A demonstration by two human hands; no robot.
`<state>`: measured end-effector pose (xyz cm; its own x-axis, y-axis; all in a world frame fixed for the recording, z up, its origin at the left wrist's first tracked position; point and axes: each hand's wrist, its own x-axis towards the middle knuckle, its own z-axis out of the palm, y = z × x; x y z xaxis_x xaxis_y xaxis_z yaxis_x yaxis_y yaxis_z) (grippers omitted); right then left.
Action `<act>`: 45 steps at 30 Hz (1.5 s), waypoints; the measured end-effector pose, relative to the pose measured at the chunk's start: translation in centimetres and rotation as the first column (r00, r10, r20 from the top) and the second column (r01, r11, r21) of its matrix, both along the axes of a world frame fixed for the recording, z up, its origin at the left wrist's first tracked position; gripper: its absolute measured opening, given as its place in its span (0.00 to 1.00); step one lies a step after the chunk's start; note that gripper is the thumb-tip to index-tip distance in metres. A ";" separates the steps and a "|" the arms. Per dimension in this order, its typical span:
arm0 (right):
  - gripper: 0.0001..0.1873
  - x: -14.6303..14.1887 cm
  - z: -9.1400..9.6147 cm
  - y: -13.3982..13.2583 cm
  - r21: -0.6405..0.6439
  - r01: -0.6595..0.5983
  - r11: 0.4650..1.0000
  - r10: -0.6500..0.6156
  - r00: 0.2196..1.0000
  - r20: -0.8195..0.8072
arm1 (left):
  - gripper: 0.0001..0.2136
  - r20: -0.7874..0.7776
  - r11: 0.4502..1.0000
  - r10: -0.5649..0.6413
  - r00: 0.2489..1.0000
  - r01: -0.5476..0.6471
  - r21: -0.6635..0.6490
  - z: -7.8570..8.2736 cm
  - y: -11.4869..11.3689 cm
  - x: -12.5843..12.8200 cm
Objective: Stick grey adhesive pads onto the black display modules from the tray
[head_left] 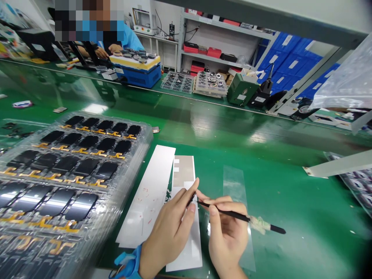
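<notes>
My left hand (174,221), with a blue band (128,263) at the wrist, pinches a small dark flat part (190,199) between thumb and fingers. Most of that part is covered by the fingers. In my right hand (228,228) is a pair of black tweezers (235,214), its handle wrapped with pale tape (259,223). The tweezers' tip points left, close to the dark part; whether they touch cannot be made out. Beneath the hands lies a white backing sheet (186,248) with a grey-beige adhesive area (183,176) at its far end.
Left stands a stack of clear trays (128,155) holding small black screens (80,205) with orange flex cables. A white strip (145,201) and a clear film (234,182) flank the backing sheet. A metal bar (337,162) juts in at right. Across the bench sits another person (132,37).
</notes>
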<state>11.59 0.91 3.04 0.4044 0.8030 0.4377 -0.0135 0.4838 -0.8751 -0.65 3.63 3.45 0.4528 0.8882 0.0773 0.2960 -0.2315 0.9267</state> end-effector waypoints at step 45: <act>0.11 0.2 -0.1 -0.1 0.068 0.010 0.998 -0.017 0.994 0.109 | 0.24 -0.052 1.000 -0.012 0.999 0.012 0.002 -0.1 0.2 0.1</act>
